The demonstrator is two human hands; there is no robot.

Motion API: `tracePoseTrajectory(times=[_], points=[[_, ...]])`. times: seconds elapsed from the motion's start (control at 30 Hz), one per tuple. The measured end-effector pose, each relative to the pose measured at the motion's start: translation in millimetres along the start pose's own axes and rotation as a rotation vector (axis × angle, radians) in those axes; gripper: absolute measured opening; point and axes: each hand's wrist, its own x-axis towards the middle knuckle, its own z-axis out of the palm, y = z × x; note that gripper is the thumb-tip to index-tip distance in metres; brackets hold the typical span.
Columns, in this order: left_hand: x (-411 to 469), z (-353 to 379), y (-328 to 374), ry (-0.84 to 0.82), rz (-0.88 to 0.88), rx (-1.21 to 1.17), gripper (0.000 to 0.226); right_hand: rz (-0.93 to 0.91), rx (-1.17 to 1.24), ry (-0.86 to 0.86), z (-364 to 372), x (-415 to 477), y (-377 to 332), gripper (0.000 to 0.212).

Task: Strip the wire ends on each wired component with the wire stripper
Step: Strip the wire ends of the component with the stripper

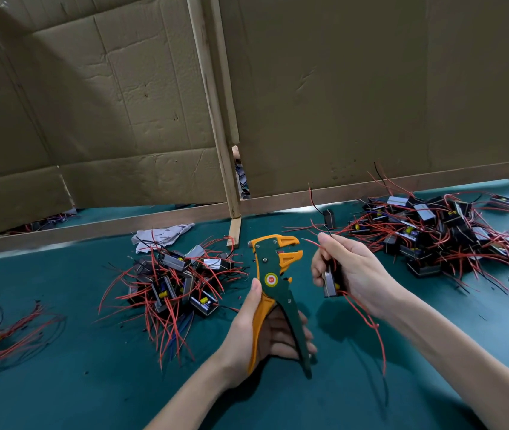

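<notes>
Gripping wire stripper [273, 293] upright, left hand [258, 333], right hand [351, 270] clutching component [331, 282]

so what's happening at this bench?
A person is stripping wire ends. The left hand grips the wire stripper upright, handles spread. The right hand holds one wired component and pinches its wires beside the stripper's head; none looks clamped yet. One pile of components lies left of the hands on the green table, and a bigger pile lies to the right.
</notes>
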Motion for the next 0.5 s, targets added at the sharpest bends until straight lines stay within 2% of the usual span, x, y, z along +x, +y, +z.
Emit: tracePoseTrajectory(times=[0.1, 0.2, 0.3, 0.4, 0.5], points=[[2, 0, 0, 0.015, 0.004, -0.01, 0.086, -0.025, 0.022, -0.057, 13, -5, -12, 0.036], [4, 0, 1, 0.037, -0.002, -0.037, 0.087, -0.02, 0.039, -0.227, 43, -4, -28, 0.029], [5, 2, 2, 0.058, -0.024, -0.084, 0.087, -0.014, -0.082, -0.361, 95, 16, -47, 0.019], [5, 1, 3, 0.079, -0.023, -0.101, 0.088, -0.046, -0.242, -0.343, 148, 53, -58, 0.017], [3, -2, 2, 0.08, -0.013, -0.131, 0.088, -0.067, -0.658, -0.331, 168, 88, -55, 0.051]])
